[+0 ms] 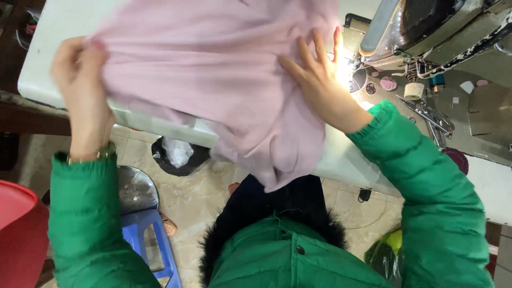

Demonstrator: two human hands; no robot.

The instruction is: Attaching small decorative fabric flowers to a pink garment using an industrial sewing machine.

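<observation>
L hand [80,69] pinches the pink fabric [213,80] edge shut at the table's [48,58] left side, cloth draped over the white top w/ a fold hanging off the near edge, R hand [320,80] flat, fingers spread, pressing it beside the sewing machine [426,32]: looks like spreading/aligning stage, next prob needs an even pull to flatten.

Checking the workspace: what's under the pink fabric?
The pink fabric lies on a white table, hanging over its front edge. The right hand presses it flat. Anything else beneath is covered.
</observation>
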